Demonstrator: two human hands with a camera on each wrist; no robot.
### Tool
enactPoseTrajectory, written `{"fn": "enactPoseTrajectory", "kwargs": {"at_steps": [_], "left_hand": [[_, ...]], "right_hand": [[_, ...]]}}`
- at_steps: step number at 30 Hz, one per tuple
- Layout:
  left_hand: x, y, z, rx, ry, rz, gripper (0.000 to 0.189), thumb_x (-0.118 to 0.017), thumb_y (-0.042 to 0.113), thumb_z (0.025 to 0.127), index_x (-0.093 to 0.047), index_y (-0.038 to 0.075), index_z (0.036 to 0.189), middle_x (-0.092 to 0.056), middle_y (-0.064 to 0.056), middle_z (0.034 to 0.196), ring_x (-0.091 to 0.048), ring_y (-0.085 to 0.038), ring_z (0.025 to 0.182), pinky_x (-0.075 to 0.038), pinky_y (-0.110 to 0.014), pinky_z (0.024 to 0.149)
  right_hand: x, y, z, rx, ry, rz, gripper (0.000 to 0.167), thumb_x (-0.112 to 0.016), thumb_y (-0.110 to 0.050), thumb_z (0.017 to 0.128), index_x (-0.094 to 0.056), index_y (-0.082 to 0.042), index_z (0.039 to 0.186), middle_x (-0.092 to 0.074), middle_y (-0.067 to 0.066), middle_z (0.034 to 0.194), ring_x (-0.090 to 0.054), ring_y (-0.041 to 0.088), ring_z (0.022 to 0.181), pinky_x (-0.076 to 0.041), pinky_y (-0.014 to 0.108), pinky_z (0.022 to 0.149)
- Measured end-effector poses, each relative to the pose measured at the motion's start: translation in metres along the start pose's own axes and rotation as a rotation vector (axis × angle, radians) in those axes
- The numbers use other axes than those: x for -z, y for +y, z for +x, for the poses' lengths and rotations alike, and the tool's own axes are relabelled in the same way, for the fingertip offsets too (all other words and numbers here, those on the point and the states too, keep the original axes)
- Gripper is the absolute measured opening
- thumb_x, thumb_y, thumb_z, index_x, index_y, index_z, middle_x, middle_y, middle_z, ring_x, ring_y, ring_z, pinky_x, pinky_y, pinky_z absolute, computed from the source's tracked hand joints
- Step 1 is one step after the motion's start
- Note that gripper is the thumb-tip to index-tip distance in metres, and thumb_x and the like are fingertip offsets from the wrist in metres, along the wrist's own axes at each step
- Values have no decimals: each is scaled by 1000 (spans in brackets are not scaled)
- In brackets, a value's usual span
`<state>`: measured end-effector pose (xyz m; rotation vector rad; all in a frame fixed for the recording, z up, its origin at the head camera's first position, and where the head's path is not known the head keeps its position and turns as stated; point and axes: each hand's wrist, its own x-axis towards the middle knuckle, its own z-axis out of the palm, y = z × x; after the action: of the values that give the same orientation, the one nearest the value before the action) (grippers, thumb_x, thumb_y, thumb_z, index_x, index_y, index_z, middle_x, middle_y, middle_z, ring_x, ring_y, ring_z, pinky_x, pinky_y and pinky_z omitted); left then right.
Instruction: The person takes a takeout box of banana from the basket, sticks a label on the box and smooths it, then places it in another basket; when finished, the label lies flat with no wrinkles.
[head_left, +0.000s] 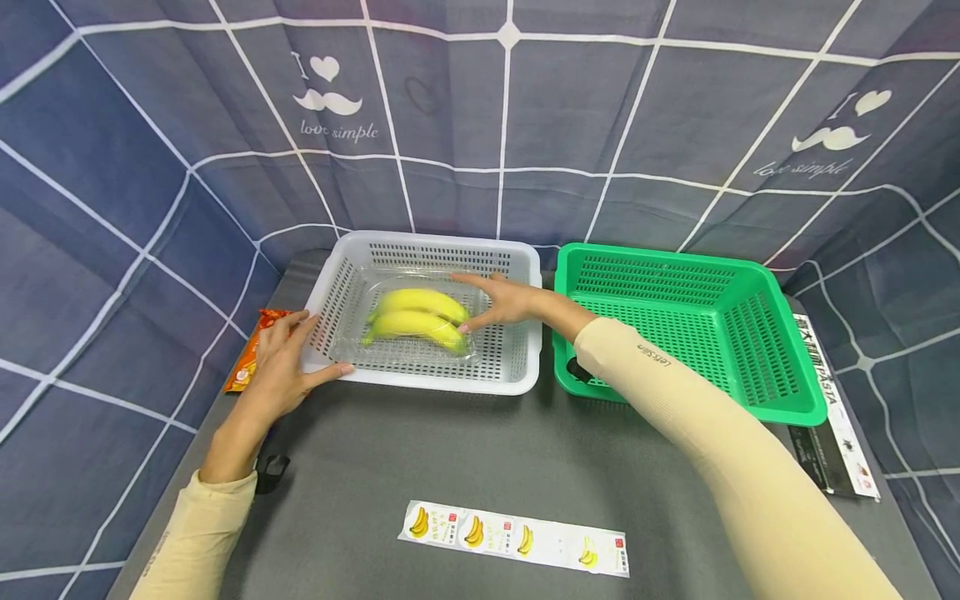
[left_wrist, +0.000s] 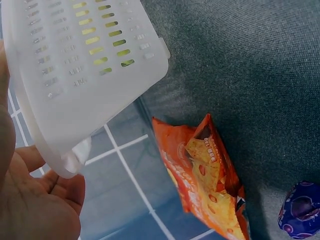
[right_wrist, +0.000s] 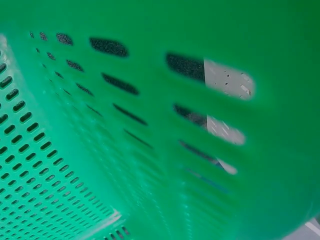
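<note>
Two yellow bananas (head_left: 420, 322) lie one in front of the other in a clear plastic container (head_left: 351, 333), which sits inside a white perforated basket (head_left: 427, 382). The right hand (head_left: 502, 300) reaches over the container's right end, its fingers extended and gripping nothing; the thumb is at the tip of the front banana, though whether it touches cannot be told. The left hand (head_left: 281, 358) grasps the white basket's front left corner, thumb on the front rim and fingers at the left side. Just beyond that hand is an orange snack packet (head_left: 243, 367), with a purple wrapped item (left_wrist: 301, 210) near it in the left wrist view. Right of the white basket stands a green perforated basket (head_left: 675, 257), beside a black-and-white pasta box (head_left: 847, 425). A paper strip with banana pictures (head_left: 555, 543) lies nearer the person on the grey bench (head_left: 352, 458). Blue-grey checked cloth (head_left: 450, 100) hangs behind.
</note>
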<state>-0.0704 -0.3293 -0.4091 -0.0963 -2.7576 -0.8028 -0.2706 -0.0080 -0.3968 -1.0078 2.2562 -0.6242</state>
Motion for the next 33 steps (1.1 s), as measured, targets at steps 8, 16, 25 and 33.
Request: {"fn": "enactPoseTrajectory", "kwargs": {"at_steps": [8,16,25,33], "left_hand": [[1,-4,0,6,-8,26,93,-89,36,72,-44,-6,141,-35,-30,140,-33,-51,112,-22,-62,89],[0,-3,-3,-12,-10,37,94,-87,36,73,-41,-8,143,-35,-31,139,-34,-49,107,-22,-60,91],[-4,-6,-8,-28,-6,30,93,-85,39,76,-41,-7,145,-35,-30,139,-34,-48,105,-23,-59,89],[-4,-5,-5,-31,-5,49,93,-84,39,77,-40,-9,144,-35,-30,140,-34,-47,102,-24,-57,88]], "right_hand": [[1,-2,0,2,3,1,97,-74,-51,84,-14,-36,159,-16,3,163,-6,37,147,-20,61,110],[0,-2,-1,6,25,30,98,-76,-51,83,-16,-35,159,-13,4,164,-1,38,148,-18,62,110],[-3,3,-1,-7,35,410,98,-80,-16,84,-18,-29,159,-6,28,153,-67,43,86,-54,52,80],[6,6,-4,8,50,631,87,-68,3,89,-24,-27,158,-23,26,148,-68,36,84,-57,45,73]]}}
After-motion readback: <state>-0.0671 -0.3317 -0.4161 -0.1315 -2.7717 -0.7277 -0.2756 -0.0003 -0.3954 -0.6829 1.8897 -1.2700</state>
